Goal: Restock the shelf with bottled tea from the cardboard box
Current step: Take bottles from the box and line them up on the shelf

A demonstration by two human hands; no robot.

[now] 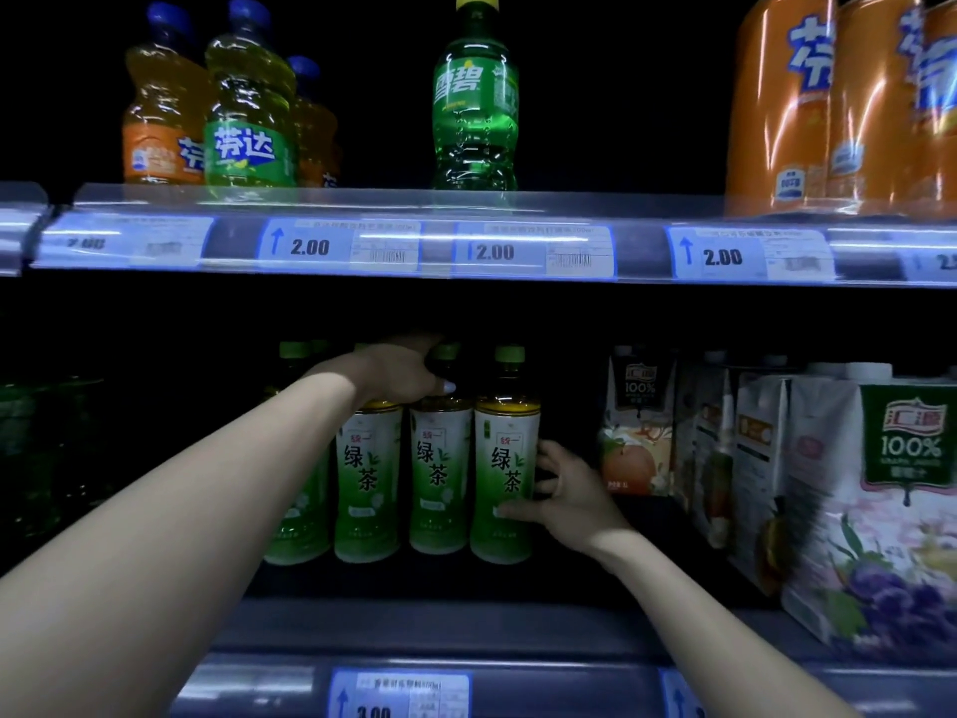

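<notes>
Three green tea bottles stand upright in a front row on the lower shelf (pixel 466 583), labels facing out: the left front bottle (pixel 367 484), the middle bottle (pixel 440 479) and the right bottle (pixel 505 474). A fourth tea bottle (pixel 298 531) stands partly hidden behind the left forearm, and at least two more green caps (pixel 295 350) show in the dark behind the row; how many bottles stand back there cannot be told. To the right, apart from the tea, stand about five juice cartons (pixel 880 500). The upper shelf (pixel 466 204) carries four soda bottles: two orange ones (pixel 155 127), a yellow-green one (pixel 248 111) and a green bottle (pixel 475 111). Beside these, at the far right, are three orange cans (pixel 828 106). Five price tags (pixel 336 246) sit on the upper rail. The left hand (pixel 401 375) reaches in from the lower left with the arm stretched out, its grip curled down over the neck of the middle bottle, thumb tip resting on that bottle's shoulder. The right hand (pixel 564 489) comes in from the lower right, wrist bent, its grip wrapped round the lower body of the right bottle, thumb across the front of the label and fingers behind it. The cardboard box is out of view.
</notes>
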